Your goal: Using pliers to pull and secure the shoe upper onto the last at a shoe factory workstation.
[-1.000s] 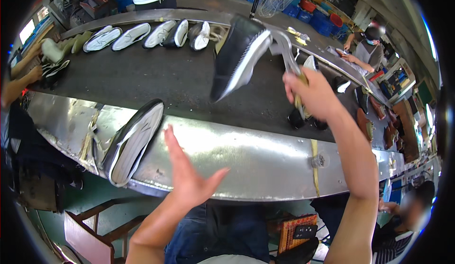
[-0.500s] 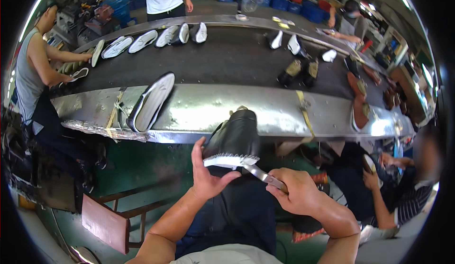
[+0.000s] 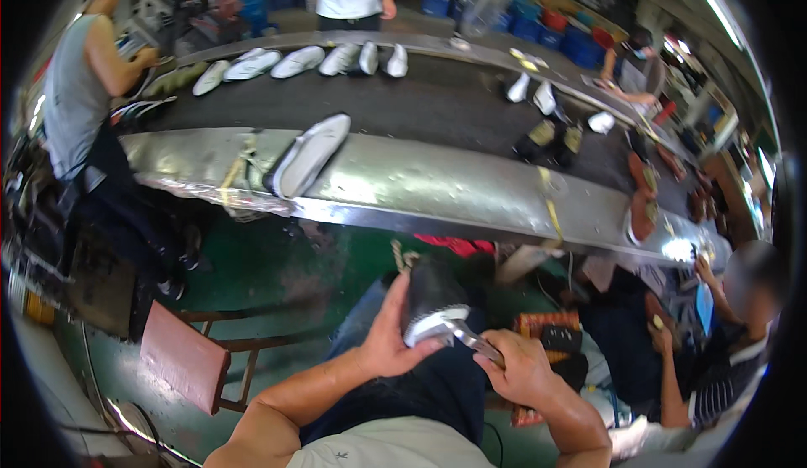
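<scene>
A black shoe upper [image 3: 439,287], with a white strip along its lower edge, is tilted in front of my lap. My left hand [image 3: 388,335] is closed around its left side, the thumb lying near the white strip. In my right hand [image 3: 523,369] is a pair of metal pliers [image 3: 467,336], fingers wrapped round the handles. The jaws meet the white edge of the shoe; whether they grip it is too small to tell. Another shoe [image 3: 315,155], its pale underside up, rests on the metal ledge [image 3: 403,165] ahead.
Beyond the ledge runs a dark conveyor belt [image 3: 420,98], with pale-soled shoes [image 3: 298,62] along its far side and brown ones [image 3: 643,182] to the right. A stool [image 3: 181,354] stands at my left. Co-workers are at left, far side and right; the right one sits close by.
My hands have drawn the shoe and pliers down, away from the ledge and nearer my lap. The view has tilted. The left co-worker's hands have risen off the belt.
</scene>
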`<control>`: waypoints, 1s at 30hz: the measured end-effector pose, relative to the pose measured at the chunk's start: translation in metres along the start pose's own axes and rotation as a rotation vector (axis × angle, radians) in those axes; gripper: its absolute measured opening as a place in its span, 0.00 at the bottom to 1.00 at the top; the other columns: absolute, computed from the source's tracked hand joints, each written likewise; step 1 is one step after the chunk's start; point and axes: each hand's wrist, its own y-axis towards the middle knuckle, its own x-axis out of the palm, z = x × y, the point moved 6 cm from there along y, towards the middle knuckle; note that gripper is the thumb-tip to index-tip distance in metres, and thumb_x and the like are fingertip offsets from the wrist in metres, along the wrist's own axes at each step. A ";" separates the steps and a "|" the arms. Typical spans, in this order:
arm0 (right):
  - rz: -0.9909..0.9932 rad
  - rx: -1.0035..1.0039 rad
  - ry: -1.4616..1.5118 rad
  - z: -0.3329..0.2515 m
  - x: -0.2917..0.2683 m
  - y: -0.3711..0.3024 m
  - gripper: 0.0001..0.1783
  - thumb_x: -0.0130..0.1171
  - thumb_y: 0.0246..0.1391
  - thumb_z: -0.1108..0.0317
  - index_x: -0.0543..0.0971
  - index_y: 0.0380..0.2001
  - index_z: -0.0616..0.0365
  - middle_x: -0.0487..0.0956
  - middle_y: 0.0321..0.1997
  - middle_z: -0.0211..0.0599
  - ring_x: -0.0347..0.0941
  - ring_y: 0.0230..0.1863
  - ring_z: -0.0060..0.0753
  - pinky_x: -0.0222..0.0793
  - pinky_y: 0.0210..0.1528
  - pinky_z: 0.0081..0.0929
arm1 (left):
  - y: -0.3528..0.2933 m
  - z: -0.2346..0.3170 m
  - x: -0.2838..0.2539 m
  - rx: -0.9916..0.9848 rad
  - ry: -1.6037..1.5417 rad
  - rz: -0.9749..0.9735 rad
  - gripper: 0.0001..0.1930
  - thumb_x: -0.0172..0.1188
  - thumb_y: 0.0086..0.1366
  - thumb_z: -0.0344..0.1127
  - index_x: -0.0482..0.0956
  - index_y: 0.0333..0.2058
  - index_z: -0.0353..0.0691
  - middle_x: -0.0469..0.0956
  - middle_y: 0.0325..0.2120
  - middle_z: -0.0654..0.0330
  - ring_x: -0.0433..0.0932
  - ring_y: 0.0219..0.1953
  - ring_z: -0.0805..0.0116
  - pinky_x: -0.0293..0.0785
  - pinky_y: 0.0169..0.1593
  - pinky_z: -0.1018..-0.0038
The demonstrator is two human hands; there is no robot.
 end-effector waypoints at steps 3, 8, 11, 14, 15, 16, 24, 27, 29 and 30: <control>-0.017 0.055 0.043 0.002 0.005 -0.006 0.16 0.67 0.57 0.64 0.77 0.44 0.58 0.80 0.34 0.44 0.79 0.34 0.54 0.75 0.35 0.43 | 0.005 0.008 0.002 -0.004 0.019 0.020 0.51 0.71 0.61 0.36 0.45 0.72 0.28 0.58 0.68 0.42 0.60 0.71 0.53 0.52 0.72 0.63; -0.361 0.359 0.409 -0.001 0.005 0.003 0.14 0.58 0.63 0.71 0.78 0.49 0.65 0.85 0.43 0.41 0.83 0.37 0.30 0.78 0.37 0.28 | 0.027 0.020 -0.027 -0.122 -0.140 0.089 0.45 0.65 0.67 0.32 0.44 0.73 0.30 0.61 0.68 0.46 0.60 0.70 0.61 0.53 0.72 0.68; -0.278 0.402 0.625 -0.001 0.010 -0.012 0.15 0.54 0.64 0.72 0.77 0.51 0.67 0.85 0.44 0.40 0.82 0.38 0.25 0.78 0.35 0.23 | 0.031 0.005 -0.052 -0.211 -0.416 0.260 0.47 0.66 0.68 0.32 0.42 0.75 0.39 0.62 0.68 0.52 0.63 0.67 0.65 0.58 0.69 0.70; -0.168 0.498 0.716 0.026 0.032 -0.030 0.13 0.53 0.66 0.69 0.77 0.48 0.67 0.84 0.41 0.42 0.81 0.37 0.27 0.76 0.35 0.23 | 0.023 -0.013 -0.049 -0.271 -0.454 0.260 0.48 0.67 0.67 0.33 0.43 0.76 0.41 0.62 0.68 0.54 0.64 0.66 0.67 0.60 0.68 0.70; -0.068 0.535 0.715 0.048 0.048 -0.037 0.14 0.57 0.65 0.64 0.77 0.45 0.66 0.84 0.38 0.41 0.81 0.36 0.28 0.76 0.37 0.27 | 0.019 -0.020 -0.042 -0.301 -0.368 0.220 0.48 0.67 0.67 0.33 0.43 0.76 0.42 0.62 0.68 0.55 0.64 0.66 0.68 0.61 0.67 0.70; 0.028 0.572 0.716 0.068 0.064 -0.039 0.16 0.61 0.65 0.60 0.77 0.42 0.65 0.84 0.34 0.40 0.81 0.34 0.28 0.76 0.40 0.31 | 0.016 -0.022 -0.032 -0.294 -0.363 0.175 0.49 0.68 0.66 0.33 0.42 0.76 0.40 0.61 0.69 0.54 0.63 0.67 0.68 0.59 0.69 0.70; 0.006 0.583 0.691 0.085 0.154 -0.023 0.42 0.82 0.40 0.59 0.71 0.55 0.67 0.81 0.50 0.42 0.78 0.52 0.32 0.74 0.56 0.32 | -0.043 -0.057 0.017 -0.345 -0.211 -0.374 0.52 0.61 0.72 0.41 0.26 0.75 0.41 0.56 0.71 0.45 0.59 0.70 0.60 0.53 0.72 0.68; -0.074 0.522 0.883 0.102 0.168 -0.042 0.41 0.80 0.42 0.63 0.71 0.56 0.67 0.81 0.51 0.42 0.78 0.53 0.32 0.73 0.57 0.32 | -0.047 -0.062 0.003 -0.414 -0.169 -0.589 0.54 0.59 0.71 0.36 0.21 0.74 0.42 0.61 0.68 0.43 0.65 0.67 0.59 0.58 0.69 0.68; -0.102 0.535 0.916 0.106 0.168 -0.042 0.41 0.80 0.43 0.64 0.70 0.58 0.66 0.80 0.53 0.41 0.78 0.54 0.33 0.72 0.59 0.33 | -0.044 -0.059 -0.004 -0.451 -0.095 -0.739 0.55 0.58 0.67 0.32 0.20 0.74 0.42 0.66 0.65 0.42 0.70 0.62 0.58 0.63 0.66 0.68; -0.113 0.555 0.941 0.107 0.168 -0.043 0.42 0.79 0.43 0.66 0.68 0.60 0.65 0.79 0.54 0.40 0.77 0.55 0.34 0.71 0.61 0.33 | -0.040 -0.062 -0.003 -0.459 -0.094 -0.731 0.55 0.58 0.67 0.32 0.20 0.74 0.42 0.66 0.65 0.42 0.70 0.62 0.58 0.63 0.66 0.68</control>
